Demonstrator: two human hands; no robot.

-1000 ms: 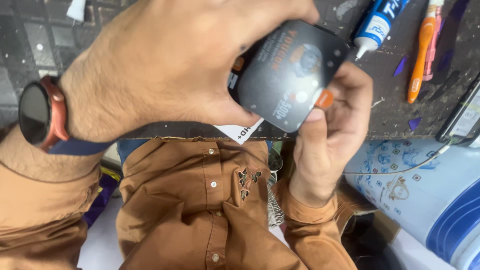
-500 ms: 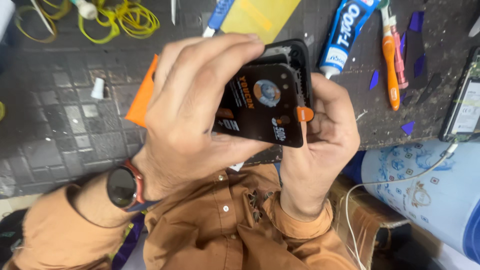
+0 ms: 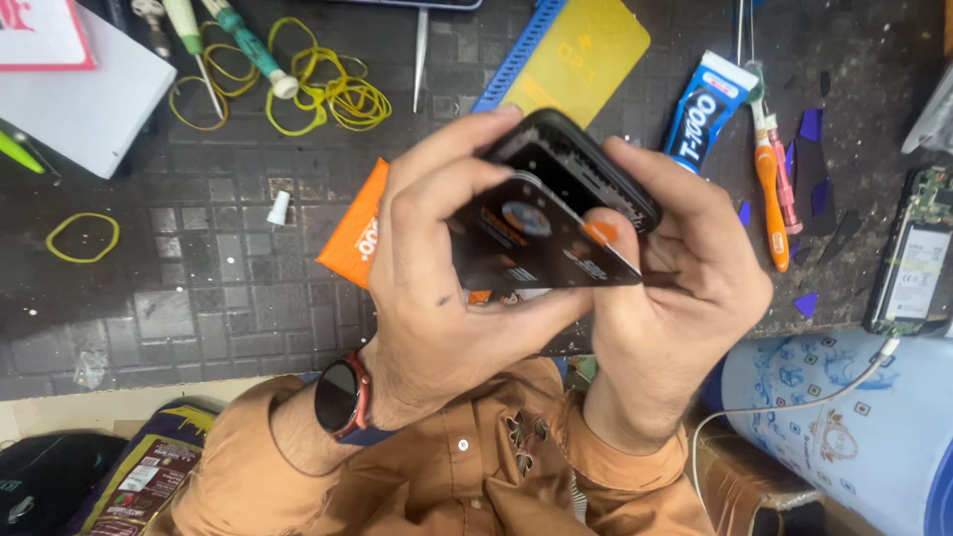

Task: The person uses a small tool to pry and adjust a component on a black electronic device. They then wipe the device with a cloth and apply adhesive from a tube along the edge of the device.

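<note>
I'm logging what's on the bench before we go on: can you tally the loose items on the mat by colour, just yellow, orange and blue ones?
Yellow: 3, the rubber band pile, the lone rubber band and the yellow card
Orange: 2, the orange packet and the orange-handled tool
Blue: 2, the blue strip and the glue tube
Total: 7

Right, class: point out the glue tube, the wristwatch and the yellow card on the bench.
glue tube [image 3: 703,111], head view, middle of its blue and white body.
wristwatch [image 3: 340,395], head view, centre of the dark dial.
yellow card [image 3: 586,55], head view, middle of its flat face.
</note>
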